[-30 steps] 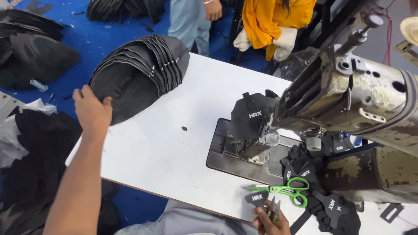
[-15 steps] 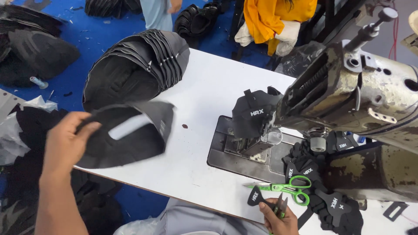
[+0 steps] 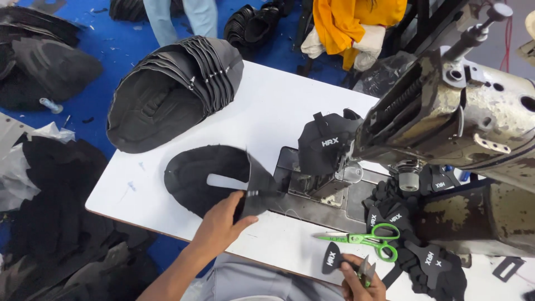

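Your left hand (image 3: 223,226) pinches the near edge of a black shoe upper (image 3: 214,178), thumb on top, fingers under, so the grip is closed on that piece. The upper lies flat on the white counter (image 3: 278,111), its folded tab pointing toward the sewing machine (image 3: 462,122), prob. so it can slide onto the metal bed plate (image 3: 329,209) w/o being turned.

Your right hand (image 3: 362,278) sits at the near counter edge, closed around a small metal snipper (image 3: 366,267) and pinching a small black tongue-shaped label piece (image 3: 332,259). Tool and part in one hand, which leaves the other free for the upper.

Green-handled scissors (image 3: 365,239) lie just beyond that hand, near a heap of more black label pieces (image 3: 423,251) by the machine base. Another black piece (image 3: 323,147) hangs at the needle area; can't tell if it's clamped.

A fanned stack of black uppers (image 3: 178,89) rests at the far left corner of the counter, well apart from the one you hold.

Room: blue floor (image 3: 111,39) w/ more black material piled left, another person's legs (image 3: 178,17) at the top, and yellow cloth (image 3: 356,19) next to them.
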